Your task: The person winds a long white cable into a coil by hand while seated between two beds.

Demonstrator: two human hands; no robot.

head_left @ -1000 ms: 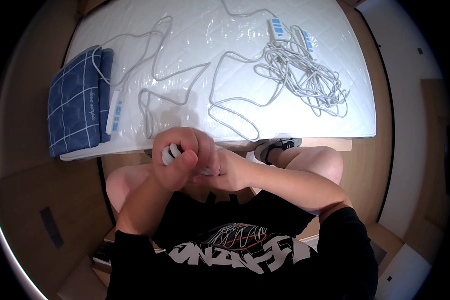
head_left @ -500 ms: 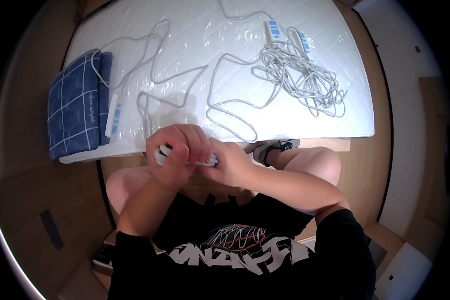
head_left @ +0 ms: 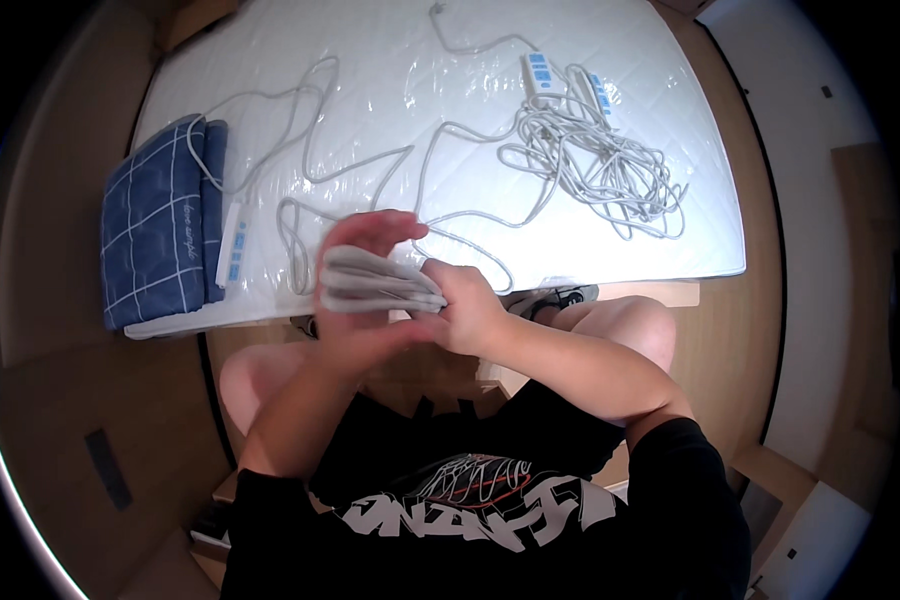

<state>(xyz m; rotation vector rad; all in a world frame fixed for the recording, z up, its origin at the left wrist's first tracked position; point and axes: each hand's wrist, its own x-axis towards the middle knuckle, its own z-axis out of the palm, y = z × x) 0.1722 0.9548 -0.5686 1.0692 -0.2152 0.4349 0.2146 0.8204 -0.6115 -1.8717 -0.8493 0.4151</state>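
Note:
A folded bundle of pale grey cable (head_left: 375,281) is held in front of me, just off the near edge of the mattress. My right hand (head_left: 470,308) grips its right end, the thumb and fingers closed on the loops. Around the bundle's left part my left hand (head_left: 344,328) is open, its fingers and thumb spread apart and curved above and below the loops. Behind the hands, a long grey cord (head_left: 365,162) winds loosely over the mattress. A white power strip (head_left: 232,246) with blue sockets lies to the left.
The plastic-covered mattress (head_left: 370,110) spreads out ahead. On its left lies a folded blue checked cloth (head_left: 155,235). At the right are a tangled heap of grey cord (head_left: 610,170) and two more power strips, one upright white strip (head_left: 540,74) and another strip (head_left: 600,94).
My left hand has loosened from its closed grip and spread its fingers, baring the cable loops. The right hand keeps its hold on the bundle's end. The view has shifted slightly.

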